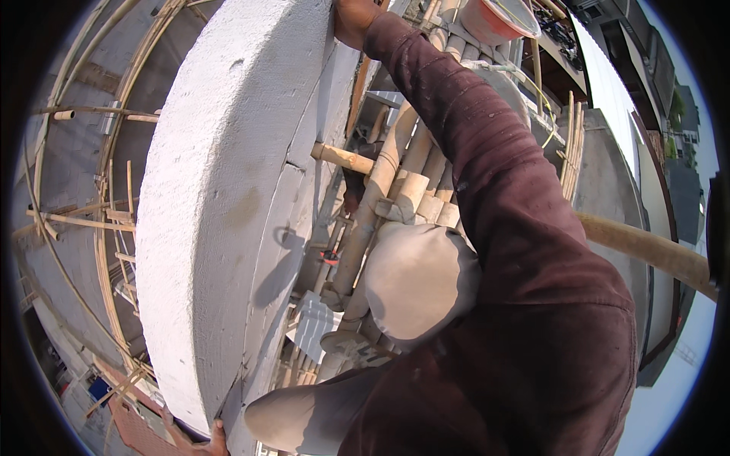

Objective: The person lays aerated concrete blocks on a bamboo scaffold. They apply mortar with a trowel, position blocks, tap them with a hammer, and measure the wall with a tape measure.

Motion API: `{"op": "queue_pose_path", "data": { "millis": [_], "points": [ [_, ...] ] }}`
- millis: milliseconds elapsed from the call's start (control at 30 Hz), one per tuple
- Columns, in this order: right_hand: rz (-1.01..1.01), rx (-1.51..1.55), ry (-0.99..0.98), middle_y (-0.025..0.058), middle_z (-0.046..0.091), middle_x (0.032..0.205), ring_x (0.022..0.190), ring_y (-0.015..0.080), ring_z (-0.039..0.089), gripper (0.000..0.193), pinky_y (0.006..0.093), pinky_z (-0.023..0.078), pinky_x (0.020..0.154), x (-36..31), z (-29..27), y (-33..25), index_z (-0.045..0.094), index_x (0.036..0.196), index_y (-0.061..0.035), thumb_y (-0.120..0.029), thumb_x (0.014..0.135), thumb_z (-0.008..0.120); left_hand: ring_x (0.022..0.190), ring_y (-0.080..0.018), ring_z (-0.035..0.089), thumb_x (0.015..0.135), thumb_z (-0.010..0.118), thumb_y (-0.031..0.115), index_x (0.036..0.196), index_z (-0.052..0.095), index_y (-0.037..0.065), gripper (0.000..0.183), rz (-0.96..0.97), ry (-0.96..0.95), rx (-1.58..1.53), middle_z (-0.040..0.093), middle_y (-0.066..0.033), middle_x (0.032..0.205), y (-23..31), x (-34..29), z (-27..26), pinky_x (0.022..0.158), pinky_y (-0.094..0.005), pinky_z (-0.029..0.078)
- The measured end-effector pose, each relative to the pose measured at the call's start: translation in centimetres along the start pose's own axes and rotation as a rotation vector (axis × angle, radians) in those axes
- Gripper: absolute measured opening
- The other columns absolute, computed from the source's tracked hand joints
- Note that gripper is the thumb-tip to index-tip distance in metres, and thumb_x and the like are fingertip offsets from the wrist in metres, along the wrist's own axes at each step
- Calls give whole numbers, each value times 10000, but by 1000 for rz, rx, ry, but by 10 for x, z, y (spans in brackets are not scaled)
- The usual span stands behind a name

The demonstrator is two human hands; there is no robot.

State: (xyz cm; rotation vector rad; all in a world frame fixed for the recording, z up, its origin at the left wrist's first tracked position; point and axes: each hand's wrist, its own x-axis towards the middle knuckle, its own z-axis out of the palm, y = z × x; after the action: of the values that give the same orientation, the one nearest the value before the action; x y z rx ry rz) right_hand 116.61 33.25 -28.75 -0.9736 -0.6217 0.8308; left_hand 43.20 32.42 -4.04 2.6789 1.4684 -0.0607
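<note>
A long white aerated concrete block (179, 228) stretches from the upper edge to the lower left, bent by the lens. My right hand (356, 21) grips its far end at the top, with the fingers partly hidden behind the block. At the bottom, my left hand (199, 441) clasps the other end, thumb on the near face and fingers on the other side. Under the block lies a wall of similar blocks (281, 201) with thin joints showing. Whether the held block rests fully on that wall I cannot tell. A dark shadow falls across the wall's face.
Bamboo scaffold poles (380, 190) run beneath my bent knees (422, 285). A reddish bucket (498, 21) stands at the upper right. One thick bamboo pole (646, 247) passes at my right side. Beyond the wall, more bamboo poles (114, 213) stand over a grey surface far below.
</note>
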Motion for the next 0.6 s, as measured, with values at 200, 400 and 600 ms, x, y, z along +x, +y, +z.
{"op": "queue_pose_path", "data": {
  "millis": [200, 400, 600],
  "points": [
    [-14, -2, 52, 113, 496, 1542, 1381, 256, 473, 853, 432, 388, 1152, -4, 4, -9, 433, 1531, -76, -744, 1014, 317, 1455, -385, 381, 785, 834, 551, 1524, 379, -69, 1066, 2, -13, -52, 434, -258, 1532, 6, 2, 1, 1224, -492, 258],
    [-28, 8, 82, 106, 531, 1508, 1371, 259, 487, 872, 464, 412, 1130, -7, 37, -11, 480, 1497, -100, -790, 980, 346, 1434, -387, 411, 729, 850, 608, 1502, 411, -66, 1116, -93, 9, -137, 454, -256, 1520, -3, -17, 1, 1209, -496, 281],
    [-26, -67, 99, 133, 589, 1431, 1317, 280, 543, 887, 490, 434, 1105, -36, -1, -64, 501, 1478, -104, -810, 955, 377, 1264, -326, 575, 610, 911, 648, 1404, 540, -39, 1113, -54, 61, -272, 598, -220, 1346, 24, 18, 4, 1169, -464, 354]
  ]
}}
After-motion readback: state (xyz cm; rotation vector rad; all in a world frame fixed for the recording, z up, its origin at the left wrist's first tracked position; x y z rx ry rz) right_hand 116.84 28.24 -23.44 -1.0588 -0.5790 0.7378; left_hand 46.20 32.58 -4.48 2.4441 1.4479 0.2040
